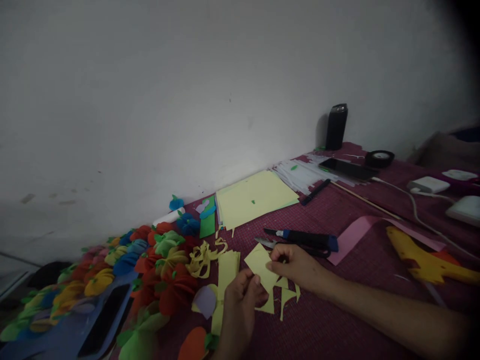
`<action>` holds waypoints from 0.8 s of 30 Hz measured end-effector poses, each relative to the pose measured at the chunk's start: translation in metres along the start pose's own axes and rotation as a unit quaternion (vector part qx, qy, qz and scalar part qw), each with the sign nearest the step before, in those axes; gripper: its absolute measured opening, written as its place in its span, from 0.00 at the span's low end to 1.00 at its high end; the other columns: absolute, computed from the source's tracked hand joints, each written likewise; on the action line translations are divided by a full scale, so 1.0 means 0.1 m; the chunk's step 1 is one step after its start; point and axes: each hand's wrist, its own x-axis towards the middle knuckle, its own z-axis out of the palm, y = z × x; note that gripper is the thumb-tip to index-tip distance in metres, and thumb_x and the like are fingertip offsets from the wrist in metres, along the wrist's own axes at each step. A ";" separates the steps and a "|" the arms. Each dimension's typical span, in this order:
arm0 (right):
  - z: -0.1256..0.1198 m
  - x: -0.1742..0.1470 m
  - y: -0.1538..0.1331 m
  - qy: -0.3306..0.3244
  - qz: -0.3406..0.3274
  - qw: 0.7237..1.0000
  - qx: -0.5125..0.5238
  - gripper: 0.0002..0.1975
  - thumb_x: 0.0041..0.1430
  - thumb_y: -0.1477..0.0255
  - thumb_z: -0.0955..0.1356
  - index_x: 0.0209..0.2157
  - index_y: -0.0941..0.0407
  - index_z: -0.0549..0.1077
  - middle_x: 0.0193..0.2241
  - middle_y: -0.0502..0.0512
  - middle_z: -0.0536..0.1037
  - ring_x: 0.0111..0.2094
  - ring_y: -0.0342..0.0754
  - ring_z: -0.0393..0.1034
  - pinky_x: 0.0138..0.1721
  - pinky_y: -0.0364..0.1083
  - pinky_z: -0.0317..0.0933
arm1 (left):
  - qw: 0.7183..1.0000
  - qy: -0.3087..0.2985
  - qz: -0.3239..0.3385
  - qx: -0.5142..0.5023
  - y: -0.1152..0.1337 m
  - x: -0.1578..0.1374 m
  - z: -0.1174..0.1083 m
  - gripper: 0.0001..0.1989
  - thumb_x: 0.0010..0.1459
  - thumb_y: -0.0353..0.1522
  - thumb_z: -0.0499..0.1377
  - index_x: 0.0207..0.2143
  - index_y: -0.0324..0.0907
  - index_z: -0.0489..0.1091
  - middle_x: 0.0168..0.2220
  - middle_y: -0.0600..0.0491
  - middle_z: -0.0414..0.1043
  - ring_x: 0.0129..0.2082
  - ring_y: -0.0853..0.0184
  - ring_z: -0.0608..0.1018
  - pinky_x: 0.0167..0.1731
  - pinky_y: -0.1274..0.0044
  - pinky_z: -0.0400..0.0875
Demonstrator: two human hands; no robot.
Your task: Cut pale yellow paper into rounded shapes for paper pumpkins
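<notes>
Between my two hands is a small piece of pale yellow paper [258, 259], held above the table. My left hand [243, 300] pinches its lower left side, and my right hand [294, 262] pinches its right edge with curled fingers. Yellow paper strips [228, 267] lie just left of it. Cut yellow scraps [288, 297] lie under and beside my hands. Scissors [266, 243], partly covered by my right hand, and a utility knife [307, 238] rest just beyond. A lilac paper circle [204, 301] lies near my left wrist.
Colourful paper pumpkins [176, 287] crowd the left side. A stack of yellow sheets [257, 197] lies by the wall. On the right are a yellow glue gun [416, 260], a pink ribbon strip [354, 240], a phone [348, 169], black tape [379, 158] and a black bottle [336, 127].
</notes>
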 end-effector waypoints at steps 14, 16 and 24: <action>0.01 -0.01 0.03 0.000 -0.007 0.999 -0.039 0.06 0.44 0.72 0.65 0.19 0.57 0.63 0.14 0.44 0.62 0.14 0.36 0.53 0.14 0.37 0.49 | 0.998 -0.015 0.009 0.063 -0.03 -0.01 0.00 0.14 0.52 0.40 0.54 0.28 0.36 0.68 0.21 0.54 0.64 0.24 0.70 0.69 0.29 0.78 0.67; 0.01 -0.02 0.01 0.001 -0.015 0.999 -0.046 0.06 0.44 0.72 0.65 0.19 0.57 0.63 0.14 0.44 0.62 0.15 0.37 0.54 0.15 0.37 0.49 | 0.997 -0.006 0.006 0.072 -0.03 -0.01 -0.01 0.15 0.52 0.40 0.53 0.26 0.36 0.67 0.21 0.54 0.64 0.24 0.70 0.69 0.28 0.78 0.66; 0.00 -0.01 0.05 -0.009 -0.025 0.997 -0.075 0.06 0.46 0.71 0.65 0.20 0.57 0.64 0.16 0.45 0.62 0.16 0.37 0.54 0.16 0.37 0.48 | 0.996 0.002 0.006 0.087 -0.03 0.00 -0.02 0.16 0.53 0.41 0.52 0.24 0.36 0.65 0.19 0.55 0.62 0.22 0.71 0.68 0.26 0.79 0.66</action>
